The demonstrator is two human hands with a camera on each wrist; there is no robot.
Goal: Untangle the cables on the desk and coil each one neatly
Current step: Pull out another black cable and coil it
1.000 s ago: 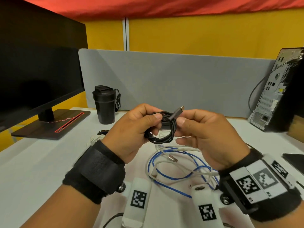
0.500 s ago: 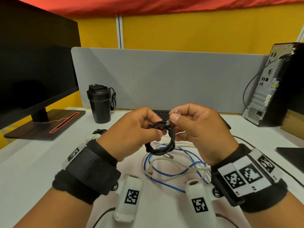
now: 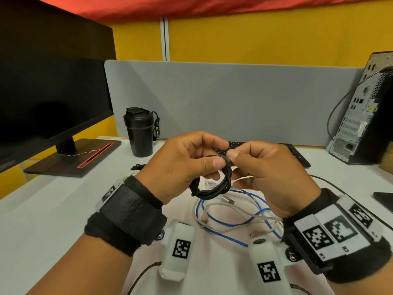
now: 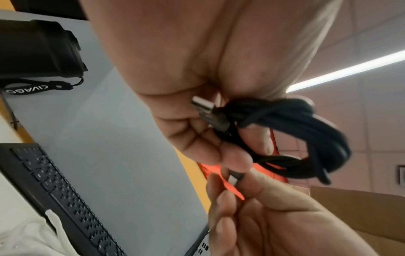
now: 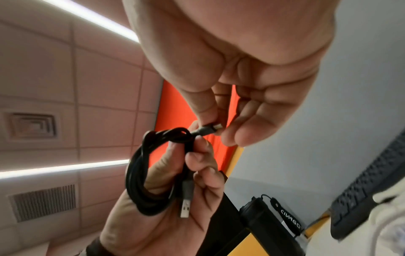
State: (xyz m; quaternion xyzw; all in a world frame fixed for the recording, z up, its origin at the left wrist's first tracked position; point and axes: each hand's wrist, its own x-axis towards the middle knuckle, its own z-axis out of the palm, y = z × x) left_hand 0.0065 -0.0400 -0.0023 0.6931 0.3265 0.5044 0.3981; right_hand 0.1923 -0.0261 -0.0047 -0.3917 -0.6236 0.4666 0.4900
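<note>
A black cable (image 3: pixel 214 186) wound into a small coil hangs above the desk between both hands. My left hand (image 3: pixel 187 165) grips the coil (image 4: pixel 306 138) (image 5: pixel 140 173) at its top, thumb pressed over the strands, and one USB plug (image 5: pixel 185 206) lies against the fingers. My right hand (image 3: pixel 261 171) pinches the cable's other small plug (image 5: pixel 211 129) (image 4: pixel 234 179) between thumb and forefinger, right beside the coil's wrapped top. Below the hands, a blue cable (image 3: pixel 225 224) and a white cable (image 3: pixel 214 211) lie tangled in loose loops on the white desk (image 3: pixel 42 220).
A black tumbler (image 3: pixel 139 133) stands behind my left hand, a monitor (image 3: pixel 49 94) on its stand at far left. A black keyboard (image 3: pixel 295 154) lies behind the hands, a computer tower (image 3: pixel 361 116) at the right. More cable bundles (image 3: pixel 134 170) sit beside my left wrist.
The right hand has brought the small plug down from above the coil to its top. Both hands have stayed close together; the camera view shifted slightly.
</note>
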